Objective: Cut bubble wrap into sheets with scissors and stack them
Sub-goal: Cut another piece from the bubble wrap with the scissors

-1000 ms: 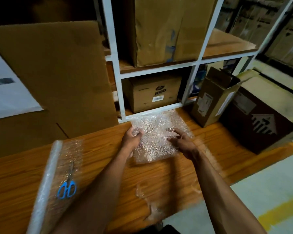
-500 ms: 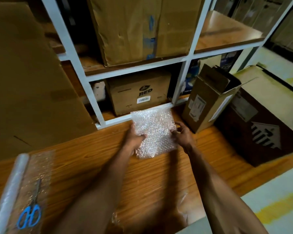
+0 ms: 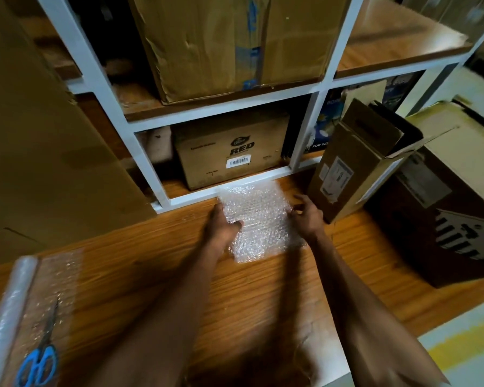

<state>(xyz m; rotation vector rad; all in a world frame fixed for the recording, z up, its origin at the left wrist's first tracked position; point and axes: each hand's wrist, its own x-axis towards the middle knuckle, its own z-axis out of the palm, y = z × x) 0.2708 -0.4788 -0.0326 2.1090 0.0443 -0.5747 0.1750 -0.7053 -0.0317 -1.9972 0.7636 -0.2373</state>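
Observation:
A cut bubble wrap sheet (image 3: 259, 219) lies on the wooden table (image 3: 151, 263), its far edge against the white shelf frame. My left hand (image 3: 221, 227) grips its left edge, thumb on top. My right hand (image 3: 305, 216) holds the right edge with curled fingers; motion blur hides the exact pinch. Whether more sheets lie beneath it I cannot tell. The bubble wrap roll (image 3: 9, 311) lies at the table's near left, partly unrolled. Blue-handled scissors (image 3: 38, 367) rest on the unrolled part, away from both hands.
A white shelf frame (image 3: 235, 188) with cardboard boxes stands right behind the sheet. An open tall carton (image 3: 355, 163) sits close to my right hand, and a dark box (image 3: 444, 219) beyond it. A big cardboard panel (image 3: 39, 135) leans at the left.
Both hands carried the sheet away from me, toward the shelf frame, and flattened it onto the table. The roll and scissors stayed put; my head shifted the view.

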